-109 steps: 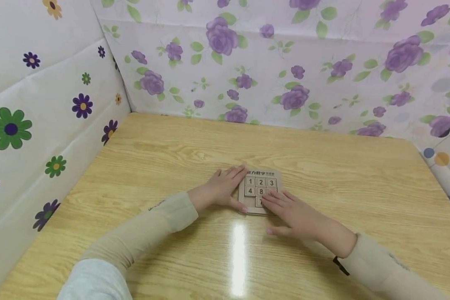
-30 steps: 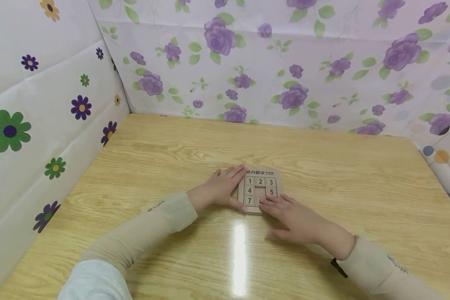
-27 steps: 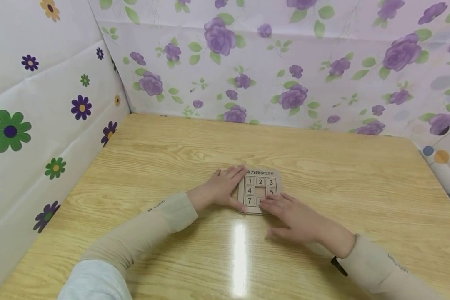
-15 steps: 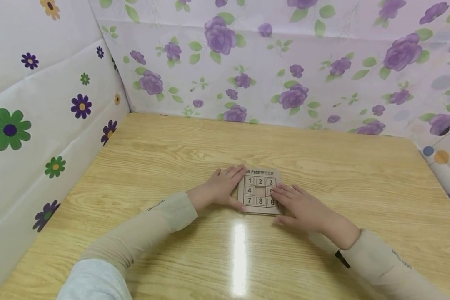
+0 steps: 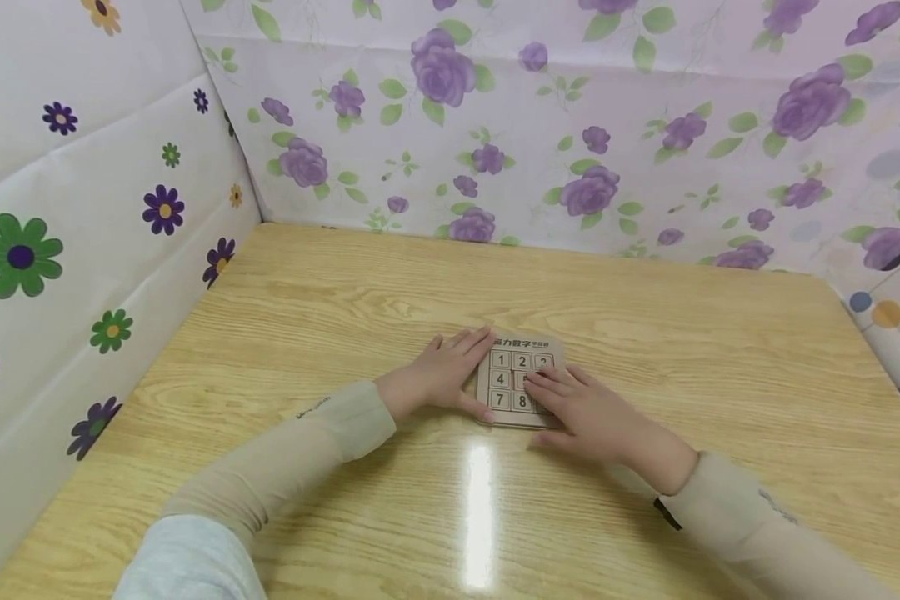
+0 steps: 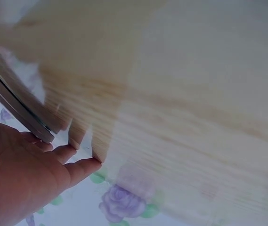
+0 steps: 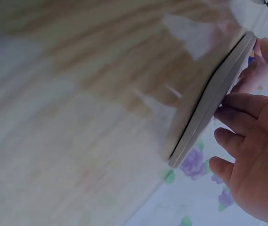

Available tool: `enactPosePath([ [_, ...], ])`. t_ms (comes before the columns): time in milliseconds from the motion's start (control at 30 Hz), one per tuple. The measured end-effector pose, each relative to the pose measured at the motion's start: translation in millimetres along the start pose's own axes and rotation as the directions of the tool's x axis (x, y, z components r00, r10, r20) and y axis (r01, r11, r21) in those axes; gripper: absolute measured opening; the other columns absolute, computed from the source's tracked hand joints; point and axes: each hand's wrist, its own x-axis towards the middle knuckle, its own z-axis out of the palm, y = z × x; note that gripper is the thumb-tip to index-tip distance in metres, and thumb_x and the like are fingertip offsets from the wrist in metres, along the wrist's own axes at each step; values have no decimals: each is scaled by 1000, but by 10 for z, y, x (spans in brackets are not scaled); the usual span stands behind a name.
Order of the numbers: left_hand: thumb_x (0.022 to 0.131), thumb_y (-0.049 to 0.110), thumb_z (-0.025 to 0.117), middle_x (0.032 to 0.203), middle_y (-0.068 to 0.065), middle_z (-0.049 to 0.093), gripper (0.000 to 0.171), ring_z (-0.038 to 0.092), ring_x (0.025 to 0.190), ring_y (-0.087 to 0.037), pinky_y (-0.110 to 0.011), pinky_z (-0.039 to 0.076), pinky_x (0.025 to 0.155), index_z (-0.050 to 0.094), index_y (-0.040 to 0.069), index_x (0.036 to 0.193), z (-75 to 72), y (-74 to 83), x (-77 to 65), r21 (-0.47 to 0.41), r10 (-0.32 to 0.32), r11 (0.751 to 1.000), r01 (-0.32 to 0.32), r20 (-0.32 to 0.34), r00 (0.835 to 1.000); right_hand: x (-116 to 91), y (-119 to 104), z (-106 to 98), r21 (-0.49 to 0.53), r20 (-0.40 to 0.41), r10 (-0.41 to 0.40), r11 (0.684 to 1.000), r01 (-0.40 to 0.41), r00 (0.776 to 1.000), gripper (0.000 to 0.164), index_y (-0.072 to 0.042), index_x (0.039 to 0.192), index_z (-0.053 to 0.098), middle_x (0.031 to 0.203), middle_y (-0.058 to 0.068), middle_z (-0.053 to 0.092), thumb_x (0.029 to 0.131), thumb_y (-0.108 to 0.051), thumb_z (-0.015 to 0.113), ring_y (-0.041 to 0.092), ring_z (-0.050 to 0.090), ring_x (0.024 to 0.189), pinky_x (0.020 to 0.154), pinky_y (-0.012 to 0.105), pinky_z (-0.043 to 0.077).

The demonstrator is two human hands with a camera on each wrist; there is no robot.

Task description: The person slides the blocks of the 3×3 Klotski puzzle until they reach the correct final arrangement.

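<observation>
A wooden sliding number puzzle (image 5: 525,421) lies flat on the table, tiles 1, 2, 4, 7 and 8 readable, a partly covered tile (image 5: 519,381) in the centre. My left hand (image 5: 446,373) rests along its left side, straight fingers by the upper corner, thumb at the lower one. My right hand (image 5: 598,417) covers the right part, fingertips on the centre tile. In the left wrist view the board's edge (image 6: 18,103) stands between the thumb and fingers of the left hand (image 6: 25,174). The right wrist view has the right hand (image 7: 261,146) with fingers over the board edge (image 7: 202,108).
The wood-grain table (image 5: 360,292) extends on every side of the puzzle. Flowered cloth (image 5: 525,125) hangs behind it, and another patterned cloth (image 5: 120,225) borders the left side. A bright light reflection (image 5: 477,517) lies in front of the board.
The 8 tile has gone from centre to bottom row and the 7 to the lower left. Since half a second ago, my right fingers have slid the 5 tile left into the centre. Left hand unmoved.
</observation>
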Motion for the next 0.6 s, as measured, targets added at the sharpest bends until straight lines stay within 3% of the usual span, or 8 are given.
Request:
enactPosePath([
  [300, 69, 71, 66, 161, -3, -2, 120, 5, 148, -27, -57, 11, 117, 4, 15, 154, -18, -1, 8, 15, 5, 1000, -5, -1, 1000, 33, -26, -8, -14, 15, -10, 1000, 11, 1000, 72, 1, 142, 42, 149, 16, 39, 90, -47, 58, 34, 30, 140, 115, 54, 22],
  [600, 69, 72, 65, 161, -2, -3, 120, 5, 148, -27, -57, 12, 117, 2, 15, 154, -12, -14, 16, 33, 5, 999, -6, 22, 1000, -128, -30, 0, -49, -5, -42, 998, 42, 999, 68, 1, 140, 44, 148, 15, 41, 91, -42, 59, 35, 33, 139, 114, 55, 25],
])
